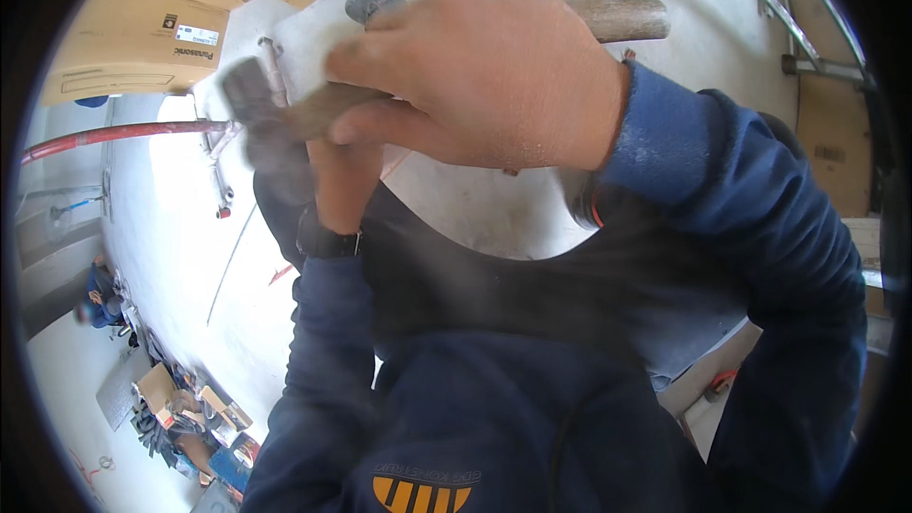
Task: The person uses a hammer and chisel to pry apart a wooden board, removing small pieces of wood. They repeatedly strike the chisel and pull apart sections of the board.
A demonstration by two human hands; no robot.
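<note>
My right hand [494,71] is wrapped tightly round a hammer [622,19], which I hold up above the floor [494,218], its head off to the left and its wooden handle end poking out past the fist. My left hand [347,176] sits behind the tool, mostly covered; I can't tell from here whether it grips anything. The hammer's head is blurred, so I judge this to be a hammering step, though what gets struck is hidden. The next move likely calls for a steady, aimed blow with my left fingers kept clear.

As for writing, the cardboard boxes [133,38] at upper left carry bold dark lettering, white stickers and small printed symbols. My dark blue top [494,408] has a striped orange half-round emblem [421,492] with small lettering, upside down to me. A brown carton [831,133] at right bears faint print.
</note>
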